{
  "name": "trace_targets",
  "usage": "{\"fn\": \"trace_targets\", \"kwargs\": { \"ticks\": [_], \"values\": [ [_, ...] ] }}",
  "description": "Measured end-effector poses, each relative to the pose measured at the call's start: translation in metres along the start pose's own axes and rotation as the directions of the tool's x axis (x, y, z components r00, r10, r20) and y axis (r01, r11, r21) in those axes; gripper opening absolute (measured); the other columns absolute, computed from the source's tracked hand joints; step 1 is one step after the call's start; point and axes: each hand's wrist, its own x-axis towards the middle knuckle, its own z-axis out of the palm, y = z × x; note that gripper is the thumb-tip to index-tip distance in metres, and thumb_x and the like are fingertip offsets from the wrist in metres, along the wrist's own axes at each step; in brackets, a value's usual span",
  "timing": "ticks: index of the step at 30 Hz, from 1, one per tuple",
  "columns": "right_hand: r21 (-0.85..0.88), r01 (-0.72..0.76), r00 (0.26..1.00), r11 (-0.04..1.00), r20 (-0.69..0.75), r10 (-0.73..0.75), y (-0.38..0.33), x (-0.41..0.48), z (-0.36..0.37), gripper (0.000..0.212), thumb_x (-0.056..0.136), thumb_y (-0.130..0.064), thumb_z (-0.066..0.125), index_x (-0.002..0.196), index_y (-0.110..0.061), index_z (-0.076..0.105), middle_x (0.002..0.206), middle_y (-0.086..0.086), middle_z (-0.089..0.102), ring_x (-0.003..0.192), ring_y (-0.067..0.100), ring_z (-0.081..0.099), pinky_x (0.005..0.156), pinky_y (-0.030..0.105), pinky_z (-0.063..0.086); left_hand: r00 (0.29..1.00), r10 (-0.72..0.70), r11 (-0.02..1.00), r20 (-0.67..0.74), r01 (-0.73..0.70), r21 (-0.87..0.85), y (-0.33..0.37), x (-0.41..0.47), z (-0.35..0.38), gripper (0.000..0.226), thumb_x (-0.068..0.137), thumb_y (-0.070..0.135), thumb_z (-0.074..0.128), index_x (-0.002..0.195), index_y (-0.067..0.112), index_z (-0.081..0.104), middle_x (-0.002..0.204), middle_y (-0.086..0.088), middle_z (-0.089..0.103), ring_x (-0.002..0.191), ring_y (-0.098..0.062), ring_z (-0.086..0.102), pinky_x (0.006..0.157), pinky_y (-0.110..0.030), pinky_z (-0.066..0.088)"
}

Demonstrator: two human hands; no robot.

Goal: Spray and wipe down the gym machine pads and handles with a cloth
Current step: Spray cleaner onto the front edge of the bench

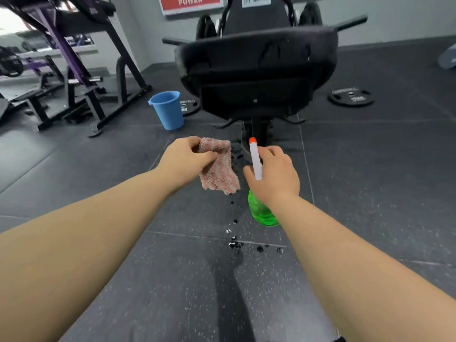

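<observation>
A black padded seat point(256, 62) of a gym machine stands ahead of me, with black handles point(350, 22) sticking out at both sides. My left hand point(183, 160) grips a pink-and-white striped cloth point(218, 172) that hangs down from my fingers. My right hand point(274, 176) holds a green spray bottle point(262, 212) by its white head, whose orange nozzle point(253, 141) points toward the seat. Both hands hover over the floor, short of the seat.
A blue bucket point(169, 109) stands on the floor left of the seat. A purple and black machine point(71, 67) fills the far left. A weight plate point(350, 96) lies at the right. Dark wet drops point(234, 243) dot the grey rubber floor below my hands.
</observation>
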Motion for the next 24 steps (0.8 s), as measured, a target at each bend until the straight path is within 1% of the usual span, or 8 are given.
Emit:
{"fn": "trace_targets", "kwargs": {
  "ticks": [3,5,7,10,14,16,19,24],
  "values": [
    [-0.035,-0.111,0.989,0.993,0.096,0.114,0.039,-0.021,0.039,0.027,0.091,-0.049,0.053,0.108,-0.028,0.055,0.092,-0.002,0.063,0.081,0.027,0.059,0.059,0.031,0.038,0.994,-0.075,0.997,0.076,0.074,0.019,-0.037,-0.008,0.032,0.023,0.085,0.03,0.07,0.095,0.009,0.069,0.092,-0.011,0.072,0.085,-0.028,0.067,0.082,-0.044,0.052],
    [-0.092,-0.172,0.962,0.981,0.198,0.188,0.064,-0.037,0.067,0.032,0.091,-0.055,0.054,0.106,-0.027,0.054,0.084,-0.002,0.066,0.079,0.027,0.062,0.06,0.031,0.041,0.983,-0.134,0.99,0.128,0.128,0.054,-0.063,-0.015,0.053,0.022,0.085,0.029,0.07,0.093,0.008,0.069,0.089,-0.012,0.072,0.081,-0.028,0.066,0.076,-0.04,0.052],
    [-0.072,-0.229,0.919,0.971,0.312,0.24,0.082,-0.052,0.097,0.046,0.091,-0.057,0.057,0.128,-0.031,0.05,0.09,0.001,0.068,0.084,0.028,0.064,0.062,0.032,0.045,0.97,-0.175,0.984,0.167,0.166,0.068,-0.086,-0.02,0.069,0.02,0.085,0.026,0.07,0.089,0.007,0.068,0.083,-0.011,0.071,0.072,-0.025,0.061,0.067,-0.035,0.047],
    [-0.005,-0.342,0.833,0.94,0.463,0.305,0.102,-0.073,0.14,0.084,0.092,-0.05,0.062,0.157,-0.032,0.012,0.1,0.006,0.069,0.089,0.028,0.061,0.065,0.033,0.041,0.95,-0.238,0.971,0.202,0.226,0.082,-0.117,-0.025,0.093,0.02,0.085,0.024,0.069,0.086,0.005,0.065,0.069,-0.001,0.06,0.062,-0.02,0.05,0.059,-0.031,0.039],
    [0.09,-0.479,0.766,0.873,0.529,0.366,0.13,-0.093,0.187,0.089,0.09,-0.028,0.07,0.157,-0.029,0.011,0.108,0.01,0.068,0.094,0.031,0.062,0.076,0.038,0.051,0.91,-0.311,0.949,0.274,0.282,0.14,-0.154,-0.027,0.129,0.021,0.085,0.026,0.069,0.089,0.006,0.066,0.075,-0.011,0.065,0.065,-0.017,0.053,0.06,-0.033,0.043],
    [0.096,-0.515,0.731,0.852,0.569,0.377,0.142,-0.1,0.21,0.087,0.093,-0.019,0.062,0.158,-0.029,0.005,0.112,0.014,0.066,0.094,0.033,0.062,0.078,0.041,0.052,0.893,-0.334,0.941,0.302,0.298,0.161,-0.168,-0.027,0.149,0.017,0.085,0.025,0.069,0.088,0.009,0.066,0.069,-0.004,0.062,0.061,-0.015,0.051,0.058,-0.032,0.041],
    [0.066,-0.567,0.667,0.821,0.621,0.411,0.16,-0.115,0.239,0.087,0.094,-0.015,0.055,0.158,-0.028,-0.003,0.114,0.017,0.063,0.094,0.033,0.062,0.075,0.038,0.05,0.875,-0.342,0.938,0.344,0.296,0.18,-0.182,-0.025,0.179,0.003,0.084,0.025,0.068,0.086,0.023,0.066,0.071,0.006,0.064,0.064,-0.012,0.054,0.059,-0.027,0.043],
    [0.069,-0.642,0.603,0.763,0.661,0.447,0.177,-0.127,0.257,0.092,0.091,-0.011,0.061,0.157,-0.03,-0.002,0.114,0.011,0.062,0.092,0.026,0.06,0.072,0.037,0.05,0.842,-0.379,0.924,0.384,0.317,0.215,-0.192,-0.017,0.207,0.014,0.087,0.02,0.055,0.097,0.028,0.057,0.082,0.002,0.063,0.067,-0.017,0.054,0.061,-0.029,0.045]
  ]
}}
